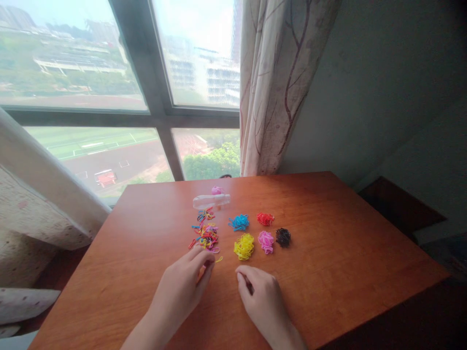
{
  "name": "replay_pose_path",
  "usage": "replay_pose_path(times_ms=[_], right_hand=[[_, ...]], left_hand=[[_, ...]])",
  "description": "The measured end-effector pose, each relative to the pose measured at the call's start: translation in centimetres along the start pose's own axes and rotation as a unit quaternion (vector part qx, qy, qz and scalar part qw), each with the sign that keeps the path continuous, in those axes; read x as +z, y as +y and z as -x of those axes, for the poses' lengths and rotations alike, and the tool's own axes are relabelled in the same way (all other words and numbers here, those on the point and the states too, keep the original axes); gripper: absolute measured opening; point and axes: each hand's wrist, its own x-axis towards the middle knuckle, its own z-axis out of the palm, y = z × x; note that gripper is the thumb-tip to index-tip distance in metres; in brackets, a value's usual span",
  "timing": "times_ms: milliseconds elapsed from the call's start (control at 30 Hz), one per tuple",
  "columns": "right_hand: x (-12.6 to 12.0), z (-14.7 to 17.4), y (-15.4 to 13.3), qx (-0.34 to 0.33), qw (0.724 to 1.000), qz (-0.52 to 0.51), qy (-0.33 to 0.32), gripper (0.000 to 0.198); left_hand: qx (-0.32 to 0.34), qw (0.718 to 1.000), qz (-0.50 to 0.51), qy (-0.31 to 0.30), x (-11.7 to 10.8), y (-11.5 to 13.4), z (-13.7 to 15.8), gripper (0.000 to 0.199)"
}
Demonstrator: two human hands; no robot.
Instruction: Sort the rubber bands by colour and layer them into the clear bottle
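Note:
My left hand point(188, 277) is closed in a pinch at the near edge of a mixed heap of coloured rubber bands point(207, 237). A single yellow rubber band point(219, 259) sticks out at its fingertips. To the right, my right hand point(260, 294) rests low over the table with thumb and fingers curled together; whatever they may hold is hidden. Just beyond it are sorted piles of rubber bands: yellow point(243, 247), pink point(266, 242), black point(283, 237), blue point(240, 222) and red point(265, 219).
A clear plastic container point(211, 201) lies behind the mixed heap, with a pink bundle point(217, 190) behind it. The wooden table point(328, 243) reaches to a window, with a curtain point(260, 87) beside it. A dark wall stands at the right.

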Motion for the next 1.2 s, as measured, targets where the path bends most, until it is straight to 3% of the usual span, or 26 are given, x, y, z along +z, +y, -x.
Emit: replay_pose_path(times_ms=[100,267,533,767,967,1200], right_hand=[[0.1,0.3,0.0,-0.015,1.0,0.005,0.004,0.026],[0.3,0.2,0.1,-0.018,1.0,0.006,0.005,0.028],[0.0,0.0,-0.3,-0.016,1.0,0.001,0.008,0.028],[0.0,0.1,-0.2,-0.012,1.0,0.001,0.0,0.027],[-0.1,0.1,-0.2,-0.013,1.0,-0.005,-0.002,0.027],[0.3,-0.5,-0.7,0.002,0.998,0.056,-0.014,0.021]], left_hand=[[0.027,0.999,-0.013,-0.04,0.2,1.5,-1.8,0.021],[0.0,0.996,-0.063,-0.058,0.8,3.1,-4.4,0.02],[-0.018,0.995,-0.076,-0.056,2.1,3.6,-6.7,0.021],[-0.002,0.995,-0.07,-0.067,2.3,3.7,-6.9,0.019],[-0.001,0.996,-0.059,-0.06,0.1,2.3,-6.1,0.02],[-0.063,0.998,-0.009,0.017,-2.6,-1.8,-2.9,0.024]])
